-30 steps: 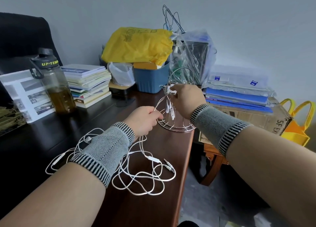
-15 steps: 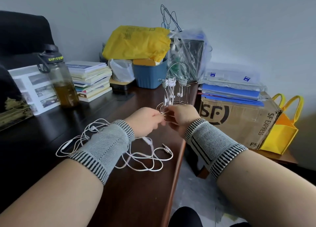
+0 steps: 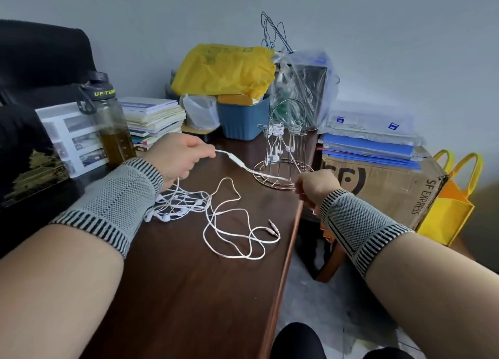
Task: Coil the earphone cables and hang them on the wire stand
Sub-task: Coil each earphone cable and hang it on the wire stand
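Note:
A white earphone cable [image 3: 244, 166] with an inline remote is stretched taut between my two hands. My left hand [image 3: 179, 157] pinches one end over the desk's middle. Near the desk's right edge, my right hand [image 3: 314, 187] grips the other end just in front of the wire stand [image 3: 283, 153]. The copper-coloured stand is upright, and coiled white earphones hang from its upper hooks. A loose tangle of more white earphone cables [image 3: 216, 215] lies on the dark wooden desk [image 3: 189, 291], earbuds at the left, jack plugs at the right.
A bottle [image 3: 110, 126] of amber liquid, a book stack [image 3: 154, 120] and a blue bin [image 3: 243, 120] under a yellow bag line the desk's back. Right of the desk stand a cardboard box [image 3: 383, 185] with blue folders and a yellow tote [image 3: 453, 204].
My hands have drawn apart, the left going left and the right going right and nearer, pulling one cable straight. The right hand has left the stand's hooks.

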Available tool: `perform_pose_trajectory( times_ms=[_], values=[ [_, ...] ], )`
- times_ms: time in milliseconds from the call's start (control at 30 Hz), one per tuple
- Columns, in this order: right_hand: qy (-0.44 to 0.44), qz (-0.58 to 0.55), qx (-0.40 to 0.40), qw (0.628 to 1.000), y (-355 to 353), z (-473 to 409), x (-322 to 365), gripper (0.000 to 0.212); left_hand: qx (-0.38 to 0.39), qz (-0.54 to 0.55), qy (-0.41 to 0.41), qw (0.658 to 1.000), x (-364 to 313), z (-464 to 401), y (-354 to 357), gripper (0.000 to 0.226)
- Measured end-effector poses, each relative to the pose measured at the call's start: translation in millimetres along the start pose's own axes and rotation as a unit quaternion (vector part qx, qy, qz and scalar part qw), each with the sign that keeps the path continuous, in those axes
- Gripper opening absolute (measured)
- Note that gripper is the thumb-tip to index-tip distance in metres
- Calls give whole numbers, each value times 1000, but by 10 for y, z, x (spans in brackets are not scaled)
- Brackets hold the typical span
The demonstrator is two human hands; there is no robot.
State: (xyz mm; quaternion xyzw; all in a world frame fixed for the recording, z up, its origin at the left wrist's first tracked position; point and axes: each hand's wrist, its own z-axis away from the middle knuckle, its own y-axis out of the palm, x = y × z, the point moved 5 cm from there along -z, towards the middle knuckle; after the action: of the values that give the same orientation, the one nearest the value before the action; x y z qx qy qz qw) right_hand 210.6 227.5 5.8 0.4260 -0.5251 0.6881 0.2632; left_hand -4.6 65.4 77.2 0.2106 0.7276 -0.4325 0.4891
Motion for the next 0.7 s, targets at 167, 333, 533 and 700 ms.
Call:
perform_pose_trajectory(
  times_ms=[167, 333, 533, 700],
  values=[
    [-40, 67, -47, 996, -87, 97, 13, 27, 35, -8, 23, 999, -64, 38, 286, 12],
    [-252, -59, -65, 964, -72, 433, 552, 29, 75, -80, 83, 991, -280, 88, 650, 9],
    [-267, 19, 12, 963, 87, 520, 585, 44, 73, -128, 101, 984, -342, 72, 728, 14],
    [-199, 72, -4, 977, -136, 378, 261, 44, 30, -133, 54, 989, -151, 23, 413, 17]
  ],
)
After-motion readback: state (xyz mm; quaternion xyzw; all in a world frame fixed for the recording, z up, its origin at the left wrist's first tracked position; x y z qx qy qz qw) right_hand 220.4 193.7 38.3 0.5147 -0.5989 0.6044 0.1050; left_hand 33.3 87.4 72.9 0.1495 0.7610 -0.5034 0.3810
